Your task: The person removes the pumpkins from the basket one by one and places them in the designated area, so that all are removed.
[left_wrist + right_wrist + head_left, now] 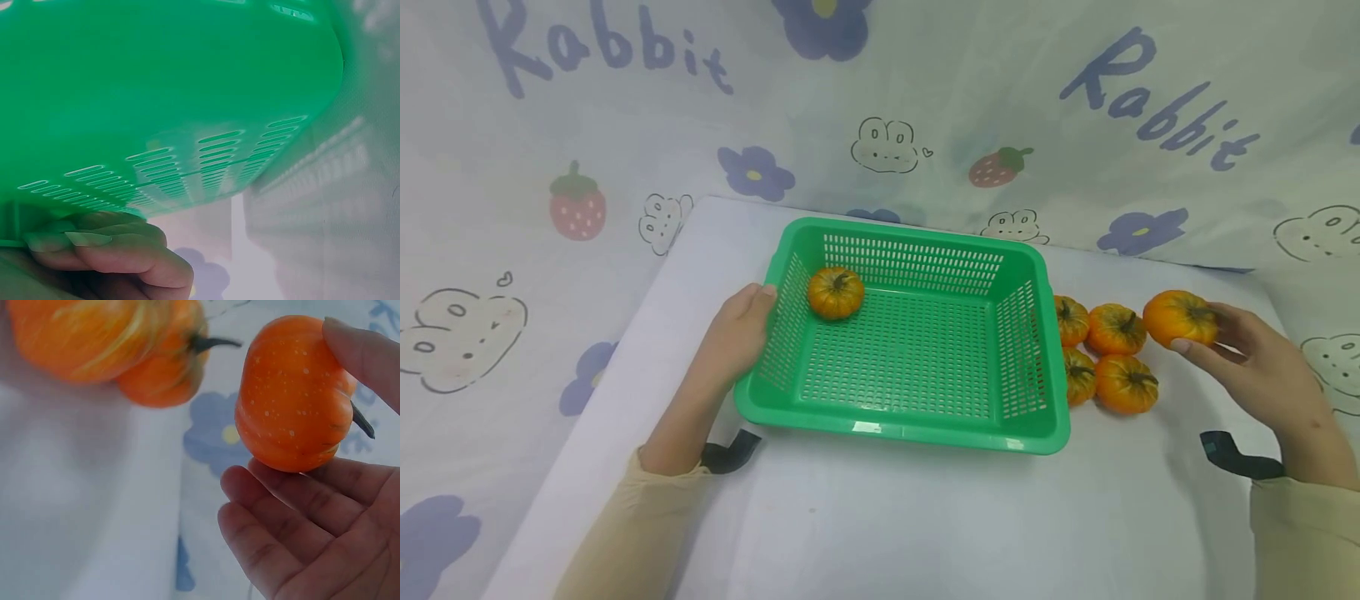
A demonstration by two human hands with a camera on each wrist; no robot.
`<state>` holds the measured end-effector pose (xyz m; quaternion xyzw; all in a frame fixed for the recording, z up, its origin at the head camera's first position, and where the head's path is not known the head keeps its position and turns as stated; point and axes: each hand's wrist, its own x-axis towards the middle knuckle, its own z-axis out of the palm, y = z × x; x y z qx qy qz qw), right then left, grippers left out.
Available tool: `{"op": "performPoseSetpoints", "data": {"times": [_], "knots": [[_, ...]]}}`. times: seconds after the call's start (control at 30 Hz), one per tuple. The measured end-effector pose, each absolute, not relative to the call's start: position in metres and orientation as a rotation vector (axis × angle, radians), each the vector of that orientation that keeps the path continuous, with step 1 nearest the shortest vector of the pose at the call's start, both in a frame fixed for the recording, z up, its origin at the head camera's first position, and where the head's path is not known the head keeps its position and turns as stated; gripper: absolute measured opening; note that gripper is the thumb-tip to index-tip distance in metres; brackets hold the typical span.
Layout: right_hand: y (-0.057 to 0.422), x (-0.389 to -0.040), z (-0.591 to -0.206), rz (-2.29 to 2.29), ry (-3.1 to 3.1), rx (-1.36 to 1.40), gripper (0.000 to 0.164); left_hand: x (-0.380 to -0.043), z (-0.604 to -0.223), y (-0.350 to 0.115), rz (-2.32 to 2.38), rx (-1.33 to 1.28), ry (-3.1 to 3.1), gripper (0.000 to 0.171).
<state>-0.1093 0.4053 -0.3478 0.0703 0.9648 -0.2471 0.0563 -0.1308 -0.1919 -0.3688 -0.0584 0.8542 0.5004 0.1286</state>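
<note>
My left hand (737, 329) grips the left rim of a green plastic basket (895, 431). In the left wrist view its curled fingers (134, 253) lie against the slotted outer wall of the basket (156, 94). One small orange pumpkin (836, 293) sits inside, in the far left corner. Over on the right, my right hand (1262, 362) holds another small pumpkin (1180, 318) above the table, between thumb and fingers. The right wrist view shows this pumpkin (294, 394) tilted, its dark stem towards the palm.
Several more pumpkins (1126, 385) stand clustered against the basket's right side, partly hidden by its wall. The white tabletop (925, 525) extends in front. A printed cloth (805, 108) with rabbits, flowers and strawberries hangs behind and at the sides.
</note>
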Motion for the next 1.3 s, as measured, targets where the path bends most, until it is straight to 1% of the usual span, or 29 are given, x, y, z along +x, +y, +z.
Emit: {"op": "performPoseSetpoints", "data": {"times": [0.3, 0.53, 0.73, 0.93, 1.3], "knots": [[0.424, -0.109, -0.363, -0.655, 2.906, 0.291, 0.096, -0.13, -0.369, -0.192, 1.454, -0.172, 2.484, 0.063], [0.432, -0.11, -0.377, -0.6, 2.902, 0.316, 0.093, -0.13, -0.369, -0.192, 1.47, -0.174, 2.476, 0.063], [0.436, -0.112, -0.385, -0.587, 2.879, 0.364, 0.095, -0.13, -0.368, -0.191, 1.461, -0.177, 2.475, 0.063], [0.439, -0.117, -0.392, -0.632, 2.849, 0.351, 0.094, -0.13, -0.368, -0.191, 1.455, -0.179, 2.482, 0.063], [0.441, -0.12, -0.398, -0.696, 2.752, 0.399, 0.103, -0.13, -0.368, -0.191, 1.457, -0.171, 2.487, 0.063]]}}
